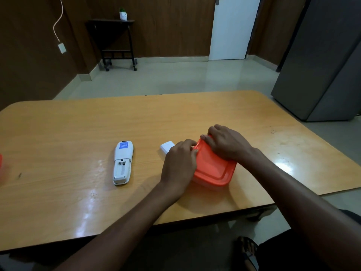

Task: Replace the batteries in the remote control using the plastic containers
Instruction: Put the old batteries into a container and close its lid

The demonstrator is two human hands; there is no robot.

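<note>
Container (pixel 213 169): square plastic box with rounded corners, orange-red lid with a raised rim; the body under the lid is pale and mostly hidden. It sits on the wooden surface (pixel 58 133), right of centre, near the front edge. Lid is on.

Left hand (pixel 178 165): lies against the container's left side, fingers curled at the lid's far-left corner, thumb and fingertips pinching the lid edge there. Grip narrow, closed on the lid rim.

Right hand (pixel 226 143): lies on top of the far part of the lid, palm down, fingers bent over the far edge and far-left corner. Fingertips of the two hands are just beside each other at that corner. Grip holds the lid; whether it presses or pulls cannot be told.

Remote control (pixel 122 163): white, long, lying face down on the surface, well left of the container and apart from both hands. Battery bay at the near end is uncovered; metal contacts show; I cannot tell whether any battery is in it. A blue label with white print sits at the far end of its back; the print is too small to read.

Small white piece (pixel 166 148): flat, rectangular, on the surface just beyond the left hand, partly hidden by it, between remote and container. It may be the battery cover; not certain.

At the left frame edge, a blurred orange-red object (pixel 1 167), cut off by the frame.

No brand legible anywhere.
</note>
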